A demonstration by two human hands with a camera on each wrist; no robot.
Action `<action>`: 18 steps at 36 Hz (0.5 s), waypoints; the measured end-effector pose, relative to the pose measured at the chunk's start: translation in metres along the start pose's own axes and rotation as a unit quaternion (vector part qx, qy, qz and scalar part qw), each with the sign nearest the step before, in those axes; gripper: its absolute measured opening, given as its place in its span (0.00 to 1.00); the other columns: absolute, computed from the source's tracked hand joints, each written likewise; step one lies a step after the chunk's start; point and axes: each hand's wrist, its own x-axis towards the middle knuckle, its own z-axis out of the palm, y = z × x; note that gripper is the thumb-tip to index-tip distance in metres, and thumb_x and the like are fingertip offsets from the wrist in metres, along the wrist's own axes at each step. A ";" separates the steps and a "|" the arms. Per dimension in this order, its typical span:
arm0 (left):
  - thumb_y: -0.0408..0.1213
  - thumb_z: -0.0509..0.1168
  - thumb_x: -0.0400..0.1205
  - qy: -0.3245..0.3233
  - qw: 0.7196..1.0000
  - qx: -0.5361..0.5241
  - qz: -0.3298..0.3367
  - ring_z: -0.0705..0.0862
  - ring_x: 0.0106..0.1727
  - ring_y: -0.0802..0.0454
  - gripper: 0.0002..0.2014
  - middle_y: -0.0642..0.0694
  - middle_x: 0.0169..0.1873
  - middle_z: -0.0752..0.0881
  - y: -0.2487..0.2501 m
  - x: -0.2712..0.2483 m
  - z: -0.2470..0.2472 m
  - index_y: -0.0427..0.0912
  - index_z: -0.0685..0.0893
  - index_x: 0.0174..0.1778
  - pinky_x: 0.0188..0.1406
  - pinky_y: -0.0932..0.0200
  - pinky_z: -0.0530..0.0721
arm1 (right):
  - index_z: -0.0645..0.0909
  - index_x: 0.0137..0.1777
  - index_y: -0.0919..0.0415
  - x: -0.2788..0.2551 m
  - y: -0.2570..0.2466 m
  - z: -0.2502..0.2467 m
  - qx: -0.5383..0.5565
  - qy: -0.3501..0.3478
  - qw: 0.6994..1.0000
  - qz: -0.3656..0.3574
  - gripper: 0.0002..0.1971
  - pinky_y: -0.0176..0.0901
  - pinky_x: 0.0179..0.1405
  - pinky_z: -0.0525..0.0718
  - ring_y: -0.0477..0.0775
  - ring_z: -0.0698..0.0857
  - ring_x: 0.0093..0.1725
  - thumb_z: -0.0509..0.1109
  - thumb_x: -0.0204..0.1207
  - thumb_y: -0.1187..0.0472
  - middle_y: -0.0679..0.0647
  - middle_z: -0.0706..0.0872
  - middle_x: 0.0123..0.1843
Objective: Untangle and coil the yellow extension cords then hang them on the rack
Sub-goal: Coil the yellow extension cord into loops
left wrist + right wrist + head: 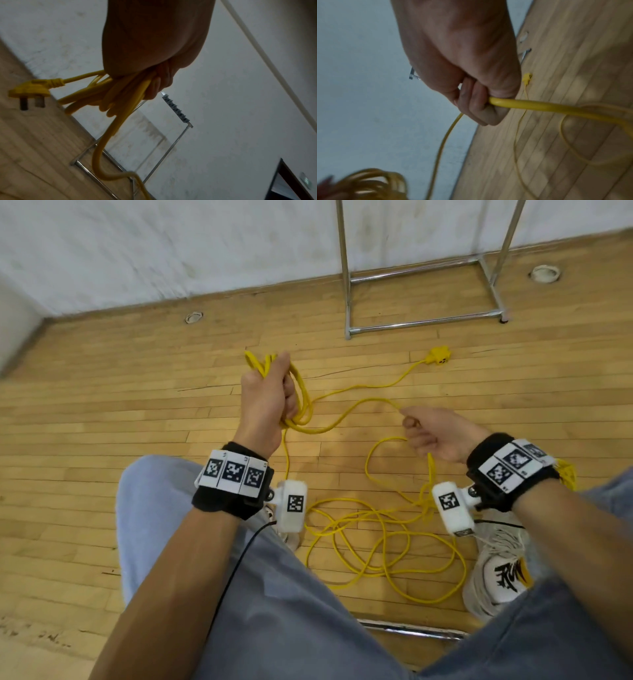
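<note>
1. We are clenching our left hand (265, 398) around a small bundle of loops of thin yellow rubber-sheathed extension cord (303, 402), held up above the pale wooden plank floor (102, 405); in the left wrist view its flat yellow pronged plug (30, 90) is sticking out beside the fist.
2. We are pinching the running length of the same cord in our right hand (435, 433), fingers curled round it, while the loose tangle of yellow cord (383, 546) is lying on the floor between our knees and the white sneaker (500, 570).
3. The yellow socket block (439, 356) is lying near the front bar of the chrome tube rack (424, 321).
4. We are judging that the crossing loops in the tangle could cinch into a knot if we are pulling slack quickly.
5. The cord could be snagging on the sneaker or dragging the socket block into the rack's foot.
6. The bundle could be slipping from the left fist as loops are being added, since several are already crowding the grip.
</note>
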 end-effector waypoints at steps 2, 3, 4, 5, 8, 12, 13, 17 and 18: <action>0.40 0.62 0.91 -0.008 0.999 0.034 0.012 0.62 0.19 0.54 0.23 0.52 0.19 0.66 -0.003 -0.003 0.002 0.48 0.70 0.28 0.19 0.58 0.59 | 0.69 0.37 0.54 -0.010 -0.011 0.005 0.095 -0.054 0.994 0.005 0.17 0.35 0.21 0.50 0.41 0.59 0.21 0.56 0.90 0.58 0.45 0.59 0.27; 0.41 0.62 0.91 -0.014 0.999 0.049 0.017 0.62 0.19 0.53 0.23 0.52 0.19 0.67 -0.005 -0.005 0.003 0.48 0.70 0.27 0.19 0.57 0.59 | 0.70 0.37 0.55 -0.016 -0.015 0.008 0.135 -0.071 0.988 0.007 0.16 0.34 0.20 0.52 0.41 0.59 0.21 0.55 0.90 0.59 0.45 0.59 0.27; 0.41 0.63 0.91 -0.021 0.998 0.062 0.022 0.62 0.19 0.53 0.23 0.52 0.19 0.67 -0.007 -0.007 0.005 0.47 0.70 0.28 0.19 0.57 0.60 | 0.71 0.38 0.56 -0.021 -0.018 0.011 0.172 -0.086 0.981 0.005 0.15 0.33 0.19 0.54 0.41 0.60 0.22 0.55 0.89 0.60 0.45 0.60 0.28; 0.42 0.63 0.91 -0.026 0.997 0.074 0.026 0.63 0.19 0.53 0.23 0.52 0.19 0.67 -0.009 -0.009 0.006 0.47 0.70 0.28 0.19 0.56 0.60 | 0.72 0.40 0.57 -0.025 -0.021 0.014 0.201 -0.097 0.975 0.001 0.14 0.33 0.19 0.56 0.42 0.60 0.22 0.54 0.89 0.60 0.46 0.61 0.28; 0.44 0.64 0.90 -0.047 0.993 0.100 0.028 0.63 0.21 0.52 0.22 0.52 0.20 0.67 -0.015 -0.015 0.011 0.48 0.70 0.29 0.21 0.54 0.60 | 0.76 0.47 0.61 -0.035 -0.025 0.021 0.258 -0.119 0.959 -0.021 0.12 0.33 0.19 0.61 0.42 0.63 0.24 0.54 0.90 0.61 0.47 0.65 0.30; 0.48 0.63 0.90 -0.076 0.991 0.107 0.019 0.62 0.21 0.53 0.23 0.52 0.20 0.66 -0.020 -0.026 0.023 0.48 0.70 0.28 0.21 0.56 0.59 | 0.79 0.59 0.65 -0.045 -0.028 0.031 0.256 -0.124 0.957 -0.057 0.11 0.31 0.20 0.67 0.41 0.67 0.25 0.55 0.91 0.61 0.48 0.69 0.33; 0.49 0.63 0.90 -0.083 0.990 0.108 0.018 0.61 0.21 0.53 0.23 0.52 0.21 0.66 -0.020 -0.028 0.026 0.48 0.70 0.28 0.20 0.57 0.59 | 0.80 0.61 0.65 -0.047 -0.029 0.034 0.228 -0.113 0.964 -0.074 0.12 0.31 0.21 0.68 0.42 0.68 0.26 0.56 0.92 0.60 0.48 0.70 0.34; 0.54 0.57 0.91 -0.104 0.990 0.093 -0.009 0.60 0.21 0.54 0.21 0.50 0.23 0.65 -0.023 -0.037 0.040 0.41 0.75 0.40 0.21 0.57 0.55 | 0.83 0.70 0.62 -0.062 -0.034 0.050 0.090 -0.074 0.980 -0.164 0.16 0.33 0.24 0.69 0.44 0.71 0.29 0.60 0.92 0.57 0.49 0.73 0.34; 0.55 0.55 0.92 -0.103 0.990 0.090 -0.014 0.61 0.21 0.54 0.22 0.49 0.23 0.66 -0.023 -0.038 0.044 0.40 0.76 0.42 0.22 0.56 0.55 | 0.84 0.71 0.60 -0.065 -0.035 0.055 0.059 -0.062 0.978 -0.189 0.15 0.34 0.24 0.70 0.45 0.72 0.29 0.61 0.92 0.56 0.50 0.74 0.34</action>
